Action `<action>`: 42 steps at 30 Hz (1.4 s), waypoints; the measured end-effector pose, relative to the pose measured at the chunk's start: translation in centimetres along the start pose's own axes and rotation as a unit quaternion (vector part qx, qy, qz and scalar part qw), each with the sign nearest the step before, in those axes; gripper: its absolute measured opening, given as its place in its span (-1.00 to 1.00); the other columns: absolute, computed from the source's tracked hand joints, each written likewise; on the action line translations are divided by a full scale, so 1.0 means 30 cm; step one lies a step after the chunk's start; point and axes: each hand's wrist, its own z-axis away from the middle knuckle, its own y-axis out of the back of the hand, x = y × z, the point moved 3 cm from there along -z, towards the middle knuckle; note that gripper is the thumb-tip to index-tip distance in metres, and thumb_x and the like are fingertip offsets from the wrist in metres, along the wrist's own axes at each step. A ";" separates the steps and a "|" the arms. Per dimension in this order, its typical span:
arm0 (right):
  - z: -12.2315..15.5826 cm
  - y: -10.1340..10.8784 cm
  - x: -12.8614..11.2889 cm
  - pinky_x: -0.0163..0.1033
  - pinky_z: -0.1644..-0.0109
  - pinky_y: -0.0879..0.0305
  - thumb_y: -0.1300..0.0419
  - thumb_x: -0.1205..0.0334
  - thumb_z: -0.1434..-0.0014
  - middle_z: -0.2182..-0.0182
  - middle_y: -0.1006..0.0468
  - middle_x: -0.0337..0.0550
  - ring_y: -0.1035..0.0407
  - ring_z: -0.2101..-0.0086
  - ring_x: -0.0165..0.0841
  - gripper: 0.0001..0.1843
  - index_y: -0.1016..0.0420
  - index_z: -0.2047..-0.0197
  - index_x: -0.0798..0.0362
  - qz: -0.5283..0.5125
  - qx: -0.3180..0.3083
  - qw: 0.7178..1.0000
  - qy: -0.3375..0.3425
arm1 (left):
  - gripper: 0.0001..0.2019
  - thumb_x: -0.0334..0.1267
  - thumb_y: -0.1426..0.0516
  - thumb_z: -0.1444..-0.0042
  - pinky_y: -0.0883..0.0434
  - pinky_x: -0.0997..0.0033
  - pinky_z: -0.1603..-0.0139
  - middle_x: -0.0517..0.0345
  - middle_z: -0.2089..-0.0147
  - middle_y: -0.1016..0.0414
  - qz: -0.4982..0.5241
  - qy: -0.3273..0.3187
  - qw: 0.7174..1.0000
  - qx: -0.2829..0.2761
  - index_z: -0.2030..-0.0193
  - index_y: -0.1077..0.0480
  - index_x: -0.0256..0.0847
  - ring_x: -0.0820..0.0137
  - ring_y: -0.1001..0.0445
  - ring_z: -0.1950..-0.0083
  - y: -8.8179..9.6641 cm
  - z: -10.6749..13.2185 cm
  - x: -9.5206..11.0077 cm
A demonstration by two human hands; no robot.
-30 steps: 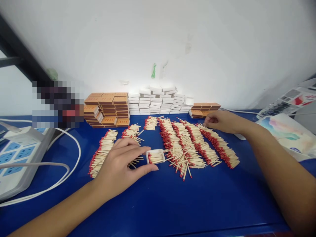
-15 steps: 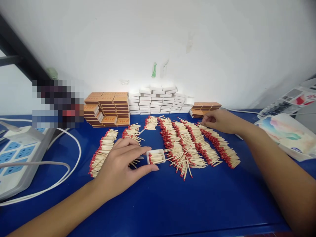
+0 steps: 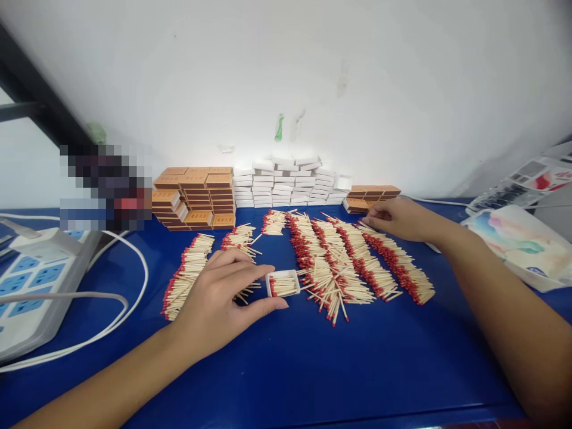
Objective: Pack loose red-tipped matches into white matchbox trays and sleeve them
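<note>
My left hand (image 3: 223, 286) grips a small white matchbox tray (image 3: 283, 292) between thumb and fingers, over the blue table. Red-tipped matches lie inside the tray. Past its right edge spreads a loose heap of matches (image 3: 328, 280), close against it. Another row of matches (image 3: 190, 271) is partly hidden behind my left hand. At the far end of the rightmost match row (image 3: 402, 265), my right hand (image 3: 388, 217) has its fingertips pinched together. What they hold, if anything, is too small to make out. Just behind those fingers sit some orange matchboxes (image 3: 375, 192).
Along the wall stand a stack of orange matchboxes (image 3: 196, 196) and a pile of white trays (image 3: 286, 182). A power strip (image 3: 40, 280) with white cables (image 3: 143, 268) occupies the left side. A tissue pack (image 3: 518, 244) lies at the right.
Almost nothing differs. Both hands keep their places, the left still holding the tray and the right still pinching at the far end of the right row.
</note>
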 end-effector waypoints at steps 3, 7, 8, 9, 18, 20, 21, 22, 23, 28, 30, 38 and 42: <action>0.000 -0.006 -0.002 -0.13 0.25 -0.23 -0.16 0.03 -0.31 0.33 -0.68 0.00 -0.45 0.35 -0.26 -0.68 -0.60 0.26 0.09 0.004 -0.026 1.000 -0.012 | -0.59 -0.10 -0.48 -0.08 -0.50 0.15 0.02 0.08 0.26 -0.70 -0.002 0.003 1.000 -0.003 -0.01 -0.63 -0.24 0.23 -0.58 0.12 0.000 0.000 0.000; -0.009 -0.020 0.008 -0.13 0.25 -0.25 -0.14 0.07 -0.32 0.33 -0.68 0.02 -0.46 0.35 -0.24 -0.70 -0.58 0.26 0.09 -0.003 -0.030 1.000 -0.009 | -0.58 -0.09 -0.48 -0.07 -0.50 0.15 0.02 0.06 0.26 -0.69 -0.001 0.004 1.000 -0.004 -0.01 -0.63 -0.25 0.22 -0.58 0.13 -0.001 0.000 -0.001; -0.012 -0.024 0.014 -0.13 0.25 -0.25 -0.14 0.06 -0.32 0.34 -0.68 0.02 -0.45 0.35 -0.24 -0.70 -0.56 0.26 0.09 -0.001 -0.028 1.000 -0.009 | -0.58 -0.09 -0.47 -0.08 -0.51 0.14 0.03 0.06 0.26 -0.69 -0.001 0.003 1.000 -0.003 -0.02 -0.63 -0.25 0.22 -0.58 0.13 -0.001 0.000 -0.001; -0.014 -0.027 0.021 -0.12 0.25 -0.25 -0.13 0.05 -0.33 0.34 -0.68 0.02 -0.45 0.35 -0.24 -0.70 -0.55 0.27 0.08 0.001 -0.027 1.000 -0.009 | -0.58 -0.09 -0.47 -0.08 -0.51 0.14 0.03 0.06 0.26 -0.69 -0.001 0.001 1.000 -0.003 -0.02 -0.63 -0.25 0.22 -0.58 0.13 -0.001 0.000 -0.001; 0.065 0.047 -0.202 -0.13 0.37 -0.20 -0.11 -0.15 -0.40 0.46 -0.55 -0.13 -0.33 0.46 -0.31 -0.60 -0.39 0.35 -0.05 -0.054 0.077 0.994 0.055 | -0.58 -0.07 -0.47 -0.07 -0.52 0.13 0.05 0.08 0.28 -0.69 -0.008 0.001 1.000 0.002 -0.02 -0.63 -0.21 0.22 -0.59 0.15 0.002 0.000 -0.001; 0.120 0.048 -0.347 -0.14 0.39 -0.25 -0.14 -0.17 -0.41 0.43 -0.58 -0.15 -0.38 0.44 -0.30 -0.64 -0.46 0.27 -0.10 -0.111 0.099 0.982 0.114 | -0.57 -0.04 -0.47 -0.07 -0.52 0.14 0.07 0.06 0.28 -0.68 -0.014 0.006 1.000 0.008 -0.01 -0.65 -0.22 0.22 -0.59 0.15 0.001 0.002 -0.003; 0.150 0.041 -0.420 -0.14 0.39 -0.28 -0.14 -0.16 -0.42 0.42 -0.59 -0.16 -0.40 0.43 -0.30 -0.68 -0.49 0.24 -0.14 -0.132 0.107 0.974 0.151 | -0.57 -0.02 -0.47 -0.06 -0.53 0.15 0.08 0.04 0.26 -0.68 -0.017 0.010 1.000 0.012 0.00 -0.65 -0.22 0.22 -0.59 0.16 0.000 0.002 -0.005; 0.180 0.028 -0.488 -0.14 0.41 -0.30 -0.15 -0.13 -0.43 0.42 -0.59 -0.17 -0.40 0.44 -0.30 -0.71 -0.50 0.23 -0.17 -0.150 0.109 0.964 0.190 | -0.56 0.00 -0.47 -0.05 -0.53 0.16 0.09 0.03 0.25 -0.68 -0.020 0.014 1.000 0.016 0.01 -0.65 -0.21 0.22 -0.59 0.16 0.000 0.003 -0.006; 0.207 0.011 -0.547 -0.13 0.42 -0.30 -0.16 -0.09 -0.43 0.41 -0.60 -0.18 -0.41 0.45 -0.29 -0.77 -0.51 0.21 -0.20 -0.162 0.112 0.955 0.223 | -0.56 0.00 -0.47 -0.05 -0.53 0.16 0.09 0.03 0.24 -0.68 -0.021 0.017 0.999 0.018 0.01 -0.66 -0.20 0.23 -0.60 0.17 0.000 0.002 -0.006; 0.280 -0.083 -0.694 -0.08 0.37 -0.37 -0.15 0.19 -0.44 0.29 -0.65 -0.17 -0.50 0.36 -0.25 -0.83 -0.58 0.11 -0.23 -0.117 0.111 0.936 0.313 | -0.56 -0.02 -0.47 -0.06 -0.53 0.16 0.08 0.04 0.23 -0.70 -0.027 0.006 0.999 0.017 0.01 -0.63 -0.24 0.23 -0.62 0.17 -0.001 -0.003 0.002; 0.283 -0.106 -0.705 -0.07 0.35 -0.38 -0.17 0.20 -0.43 0.30 -0.65 -0.15 -0.52 0.36 -0.24 -0.83 -0.60 0.16 -0.20 -0.071 0.114 0.938 0.320 | -0.57 -0.04 -0.47 -0.07 -0.53 0.15 0.07 0.05 0.25 -0.71 -0.030 -0.004 0.999 0.017 0.02 -0.63 -0.25 0.22 -0.62 0.17 -0.001 -0.004 0.006; 0.242 -0.008 -0.610 -0.11 0.34 -0.30 -0.10 0.05 -0.47 0.31 -0.60 -0.13 -0.46 0.35 -0.24 -0.77 -0.54 0.20 -0.19 -0.105 0.133 0.939 0.300 | -0.57 -0.02 -0.47 -0.07 -0.57 0.17 0.07 0.05 0.23 -0.69 -0.035 0.009 0.999 0.015 -0.01 -0.64 -0.17 0.23 -0.63 0.15 0.002 -0.006 0.001; 0.154 0.095 -0.384 -0.09 0.32 -0.21 -0.11 -0.08 -0.42 0.43 -0.53 -0.11 -0.38 0.41 -0.24 -0.65 -0.48 0.35 -0.13 -0.036 0.183 0.975 0.122 | -0.59 0.00 -0.46 -0.07 -0.57 0.17 0.07 0.05 0.21 -0.69 -0.032 0.013 0.999 0.015 -0.01 -0.65 -0.14 0.24 -0.63 0.14 0.003 -0.005 -0.001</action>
